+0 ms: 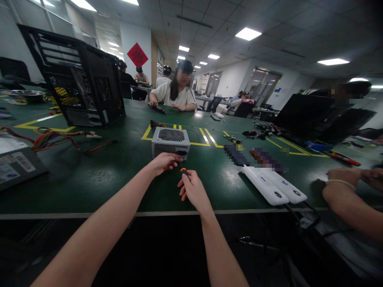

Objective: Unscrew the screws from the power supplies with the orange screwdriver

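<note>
A silver computer power supply (170, 142) with perforated sides sits on the green table (98, 179) just beyond my hands. My left hand (163, 162) is closed, its fingertips pinched at the power supply's near face beside the tip of a screwdriver. My right hand (192, 189) is closed around the small screwdriver (183, 170), whose orange and black handle shows above my fingers. The shaft points toward the power supply's front.
A black open PC case (80, 75) stands at the back left with coloured cables (54, 137) trailing from it. Two white power strips (273, 186) lie to the right. Another person's arm (350, 199) rests at the right edge. People sit across the table.
</note>
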